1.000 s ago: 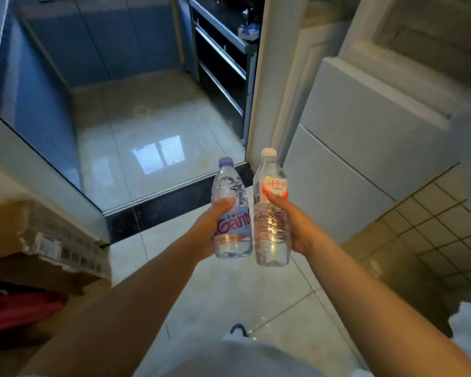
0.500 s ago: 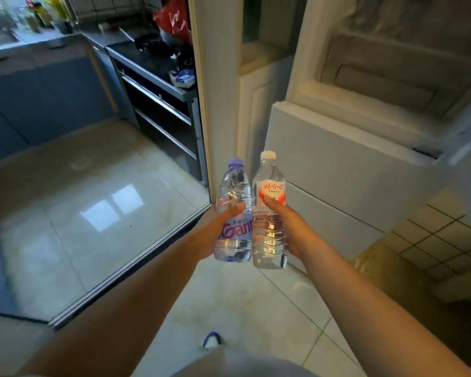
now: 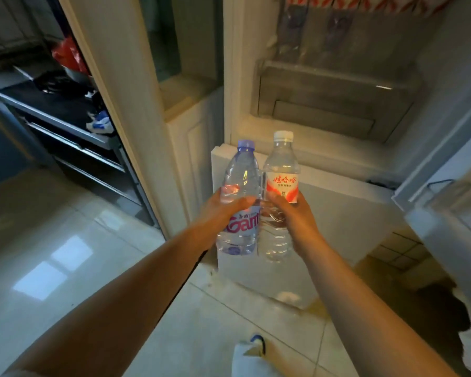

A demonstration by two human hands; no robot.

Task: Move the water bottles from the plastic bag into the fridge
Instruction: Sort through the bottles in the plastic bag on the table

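Left hand point(image 3: 218, 210) wrapped around the purple-capped bottle point(image 3: 239, 202) at mid-body, thumb across the front. Right hand point(image 3: 294, 219) gripping the white-capped bottle point(image 3: 279, 197) just under its red label. Bottles upright, side by side, touching, held in front of the open fridge point(image 3: 337, 170).

Glossy pale floor tiles point(image 3: 65, 268) reflect window light beside a cream door frame point(image 3: 114, 77) and dark kitchen counter point(image 3: 52, 102).
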